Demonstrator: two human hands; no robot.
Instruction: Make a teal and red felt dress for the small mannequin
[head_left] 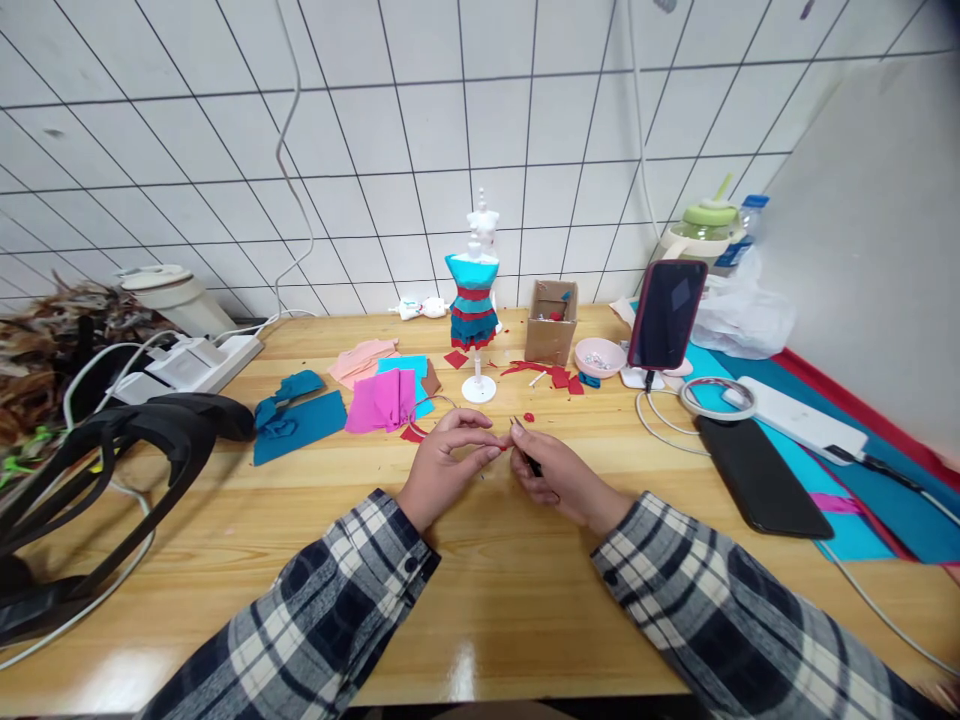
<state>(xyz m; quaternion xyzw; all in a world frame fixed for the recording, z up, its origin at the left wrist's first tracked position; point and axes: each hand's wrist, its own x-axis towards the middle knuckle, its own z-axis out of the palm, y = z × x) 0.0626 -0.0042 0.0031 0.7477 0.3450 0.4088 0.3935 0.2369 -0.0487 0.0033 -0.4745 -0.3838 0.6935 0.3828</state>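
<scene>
My left hand [455, 462] is closed in a pinch, thumb against forefinger, on a tiny red scrap of fabric [504, 447]. Close beside it, my right hand [555, 468] wraps round a slim, dark, pointed tool [533, 465] that looks like tweezers. Its tip rises near the left fingertips; the rest is mostly hidden in the palm. Beyond the hands stands a small white dress form [478, 385], upright, wearing a tiered doll dress [474, 300] in turquoise, red and teal. A small red piece [529, 417] lies just past my right hand.
Fabric pieces in magenta [382, 400] and teal [307, 430] lie left. Behind are a cardboard box [551, 330], a pink bowl [600, 356] and red scraps [561, 377]. A propped phone [667, 315] and black phone [761, 480] are right; a black headset [172, 450] is left.
</scene>
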